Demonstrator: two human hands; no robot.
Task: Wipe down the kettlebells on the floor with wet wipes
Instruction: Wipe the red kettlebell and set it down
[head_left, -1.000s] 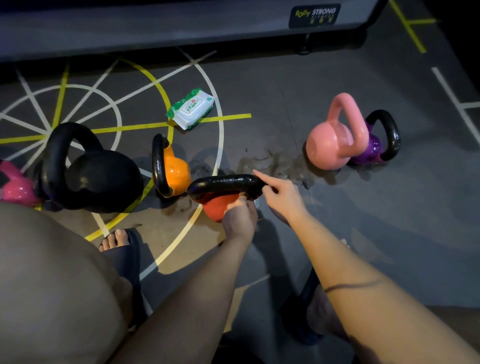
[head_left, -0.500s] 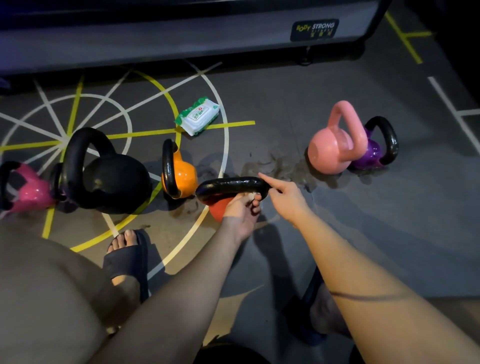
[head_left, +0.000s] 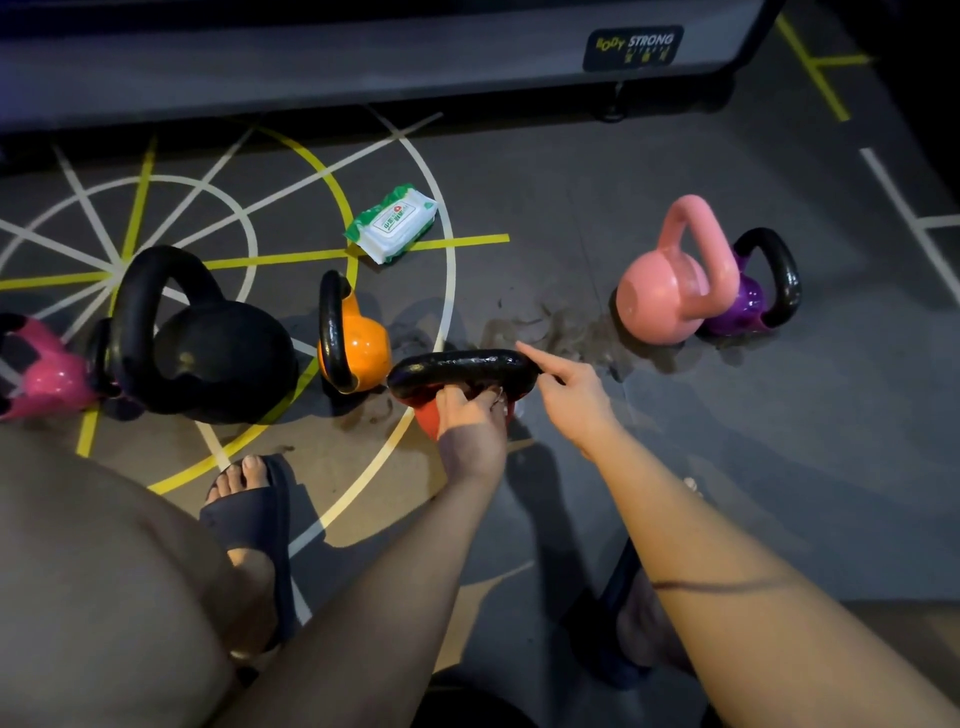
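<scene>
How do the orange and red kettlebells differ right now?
The orange kettlebell stands untouched; the red kettlebell is handled: left hand on its body, right hand at its handle end. Orange shows fully; red is mostly hidden. Both have black handles.

Dark grey gym floor (head_left: 675, 467). White and yellow painted lines (head_left: 467, 240) make a circle-and-spoke pattern at left, with more lines at far right. Smeared patch (head_left: 561, 327) mid floor. Grey machine base (head_left: 363, 67) along top, "BODY STRONG" label (head_left: 634, 48). Dim light, hard shadows.
</scene>
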